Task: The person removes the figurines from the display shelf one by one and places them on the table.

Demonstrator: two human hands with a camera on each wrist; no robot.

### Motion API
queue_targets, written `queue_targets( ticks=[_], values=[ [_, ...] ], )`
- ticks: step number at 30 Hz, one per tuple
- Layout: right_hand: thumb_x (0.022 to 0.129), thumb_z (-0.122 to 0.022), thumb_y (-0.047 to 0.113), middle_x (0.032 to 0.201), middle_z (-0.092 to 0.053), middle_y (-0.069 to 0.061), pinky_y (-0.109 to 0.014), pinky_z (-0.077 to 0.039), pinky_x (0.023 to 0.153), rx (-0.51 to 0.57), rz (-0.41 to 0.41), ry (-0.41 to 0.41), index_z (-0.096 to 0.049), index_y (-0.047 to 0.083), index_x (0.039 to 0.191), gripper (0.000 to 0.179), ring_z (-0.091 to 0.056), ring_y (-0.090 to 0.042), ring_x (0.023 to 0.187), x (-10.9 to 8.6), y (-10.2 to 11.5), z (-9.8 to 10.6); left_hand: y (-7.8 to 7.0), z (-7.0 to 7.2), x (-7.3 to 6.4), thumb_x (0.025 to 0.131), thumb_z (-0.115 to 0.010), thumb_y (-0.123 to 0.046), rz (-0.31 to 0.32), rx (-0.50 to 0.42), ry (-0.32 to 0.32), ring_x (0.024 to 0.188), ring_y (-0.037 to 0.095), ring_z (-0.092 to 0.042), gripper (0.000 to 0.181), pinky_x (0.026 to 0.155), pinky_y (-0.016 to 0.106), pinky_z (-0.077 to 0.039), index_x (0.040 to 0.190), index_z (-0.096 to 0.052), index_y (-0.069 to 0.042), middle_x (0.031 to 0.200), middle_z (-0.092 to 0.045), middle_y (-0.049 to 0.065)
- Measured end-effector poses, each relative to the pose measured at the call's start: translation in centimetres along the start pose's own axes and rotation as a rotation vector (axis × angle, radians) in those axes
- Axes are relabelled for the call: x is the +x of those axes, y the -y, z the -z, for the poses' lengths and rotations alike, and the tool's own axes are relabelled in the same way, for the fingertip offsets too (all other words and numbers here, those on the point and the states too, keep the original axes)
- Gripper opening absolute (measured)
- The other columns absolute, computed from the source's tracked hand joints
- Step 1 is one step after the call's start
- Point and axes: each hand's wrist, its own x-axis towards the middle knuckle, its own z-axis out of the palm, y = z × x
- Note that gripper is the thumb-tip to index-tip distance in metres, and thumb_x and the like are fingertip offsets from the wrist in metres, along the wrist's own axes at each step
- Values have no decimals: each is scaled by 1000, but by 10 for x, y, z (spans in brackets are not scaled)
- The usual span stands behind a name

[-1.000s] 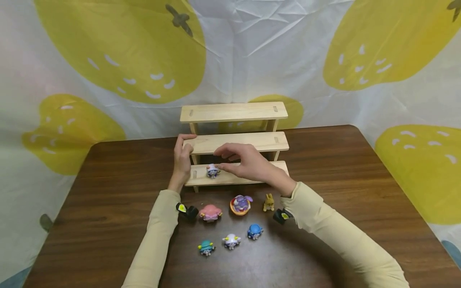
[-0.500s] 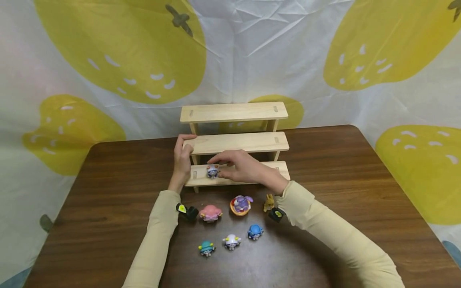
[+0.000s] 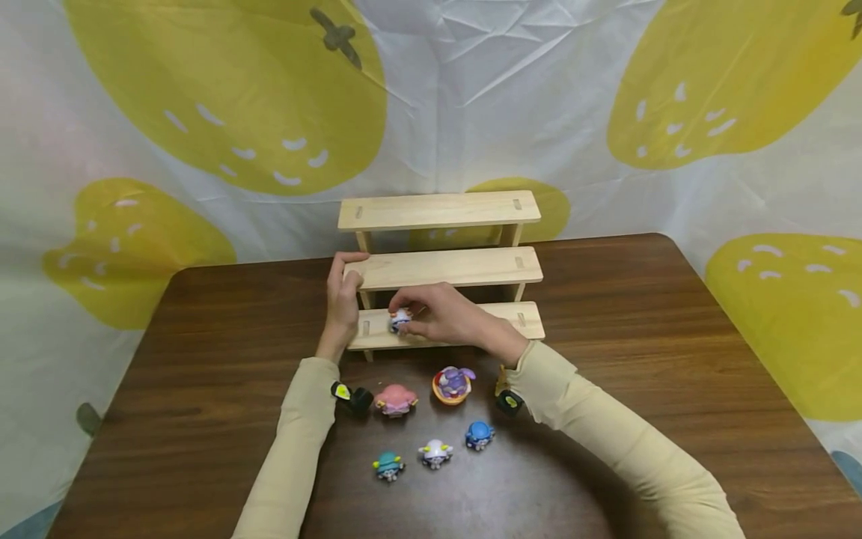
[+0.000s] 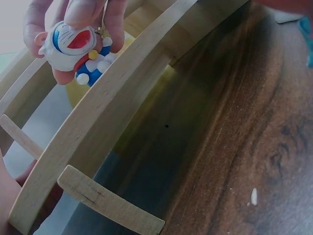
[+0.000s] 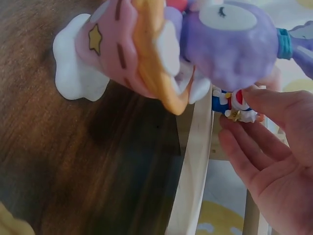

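A three-tier wooden display shelf (image 3: 444, 269) stands at the back of the table. My left hand (image 3: 341, 307) grips the left end of its middle tier. On the lowest tier, toward the left, is a small blue-and-white figurine (image 3: 399, 320) with a white hat and red mouth. My right hand (image 3: 447, 314) pinches it between thumb and fingers. The left wrist view shows the figurine (image 4: 71, 46) facing out, its feet at the board's front edge. In the right wrist view a purple figurine (image 5: 230, 44) in the foreground partly covers the view of the shelf.
On the table before the shelf are a pink figurine (image 3: 395, 400), a purple figurine in a bowl-like base (image 3: 453, 385), and teal (image 3: 388, 466), white (image 3: 435, 453) and blue (image 3: 480, 434) hatted figurines. A tan rabbit figurine (image 3: 500, 380) is mostly behind the right wrist camera.
My right hand has moved left and down from beside the figurine and now pinches it, shifting it very slightly. My left hand keeps its place on the shelf.
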Motion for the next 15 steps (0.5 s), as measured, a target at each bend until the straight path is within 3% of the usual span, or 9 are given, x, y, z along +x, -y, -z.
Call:
queue_targets(
  ticks=[11,15],
  values=[
    [90,-76,7,108,-74,-7,-26,-58,83,23,4,-41,-69,6,112,23,-72,-17,95,-5,0,4,-2,-4,0,82,-37,2,5,14,0,112,30,-43,43,93,28,-28,120,-51,19,130,-50,34],
    [90,-76,6,106,-74,-8,-27,-58,82,32,15,-65,-69,4,113,24,-72,-17,94,-7,2,7,14,-2,6,82,-37,1,1,10,-8,114,32,-43,44,94,29,-28,121,-52,18,130,-50,33]
  ],
)
